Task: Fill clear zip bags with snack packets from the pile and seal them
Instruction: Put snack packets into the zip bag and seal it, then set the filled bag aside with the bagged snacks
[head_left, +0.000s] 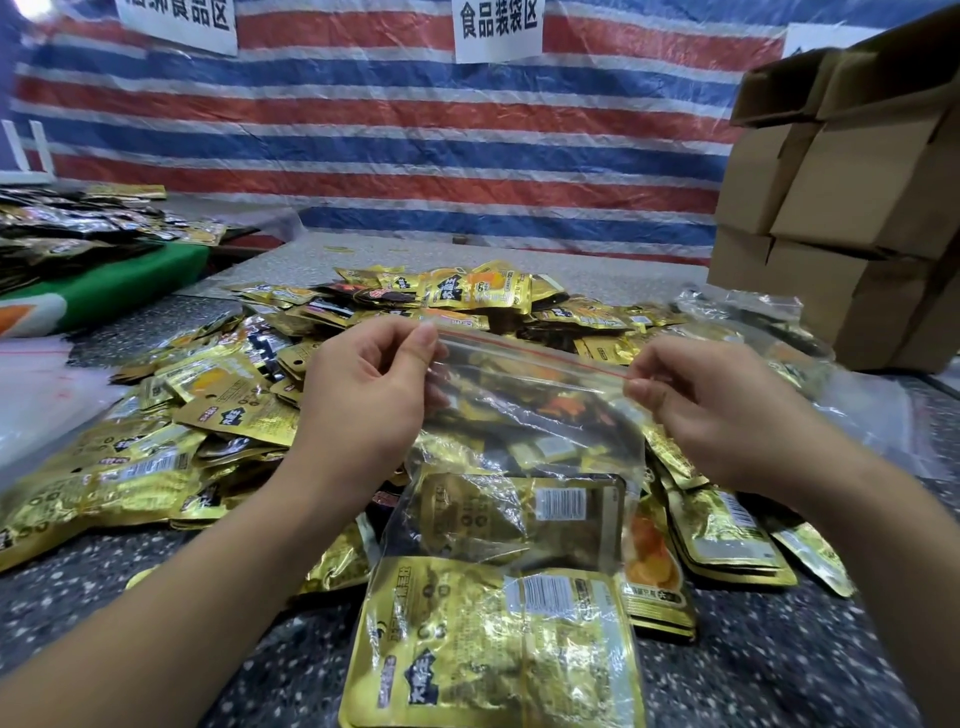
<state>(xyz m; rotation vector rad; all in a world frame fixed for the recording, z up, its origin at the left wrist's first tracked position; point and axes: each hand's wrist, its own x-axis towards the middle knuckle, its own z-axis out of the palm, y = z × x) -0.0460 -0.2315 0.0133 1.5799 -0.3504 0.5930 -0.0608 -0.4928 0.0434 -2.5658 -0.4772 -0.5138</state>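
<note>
A clear zip bag (524, 410) with a red zip line hangs upright in front of me, gold snack packets (498, 639) filling its lower part. My left hand (363, 384) pinches the bag's top left corner. At the top right corner, my right hand (711, 405) pinches the zip strip. Whether the zip is closed between the two hands I cannot tell. Behind and around the bag spreads the pile of gold and black snack packets (218, 410) on the speckled table (779, 649).
Stacked cardboard boxes (852, 208) stand at the right. Filled clear bags (753, 317) lie at the pile's right side. Empty clear bags (36, 384) lie at the left edge. A second heap of packets (78, 218) sits on a green cloth at the far left. A striped tarp (415, 135) forms the back wall.
</note>
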